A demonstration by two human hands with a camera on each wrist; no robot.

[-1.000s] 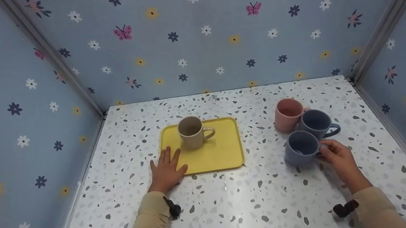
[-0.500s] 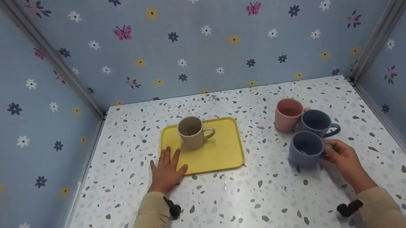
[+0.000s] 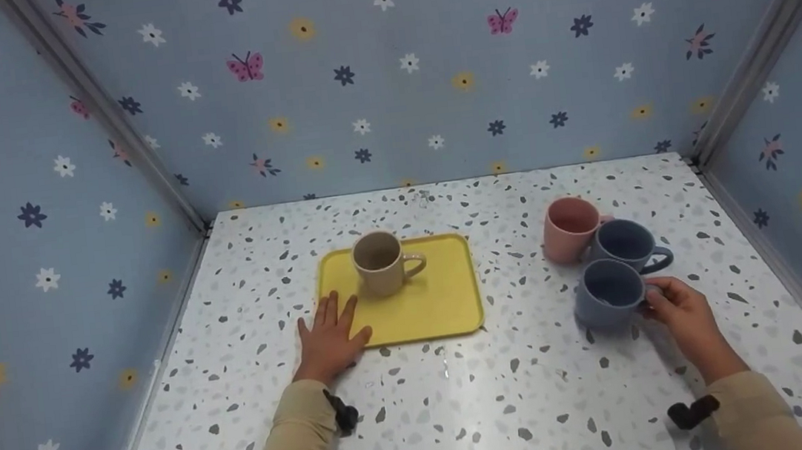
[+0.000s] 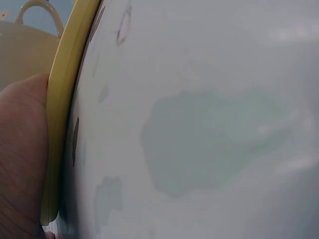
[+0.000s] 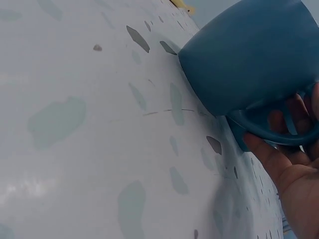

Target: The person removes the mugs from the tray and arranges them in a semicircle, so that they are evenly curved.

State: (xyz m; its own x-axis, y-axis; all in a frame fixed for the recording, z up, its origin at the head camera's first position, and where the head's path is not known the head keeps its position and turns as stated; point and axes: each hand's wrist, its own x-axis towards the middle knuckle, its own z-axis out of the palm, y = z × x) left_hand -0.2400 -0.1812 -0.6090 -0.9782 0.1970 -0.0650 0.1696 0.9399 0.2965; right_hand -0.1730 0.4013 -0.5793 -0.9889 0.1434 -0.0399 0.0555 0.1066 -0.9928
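In the head view, my left hand [image 3: 330,344] lies with fingers spread over the left front corner of a yellow tray [image 3: 443,302]. A beige mug [image 3: 383,277] stands upright on that tray, its handle facing right. To the right, my right hand [image 3: 687,325] grips the handle of a blue-grey mug [image 3: 609,304]. The right wrist view shows fingers curled around the handle of the blue mug [image 5: 254,55]. Right behind it is a second blue mug [image 3: 626,242], close enough that I cannot tell whether they touch. A pink mug [image 3: 569,233] stands at its back left.
The speckled white table [image 3: 507,385] carries the tray and the mugs. Blue flowered panels [image 3: 418,104] close off the back and both sides, joined by grey corner posts [image 3: 762,45].
My right hand and the front blue-grey mug have shifted slightly to the right, closer to below the second blue mug. The left hand, tray and beige mug stay put.
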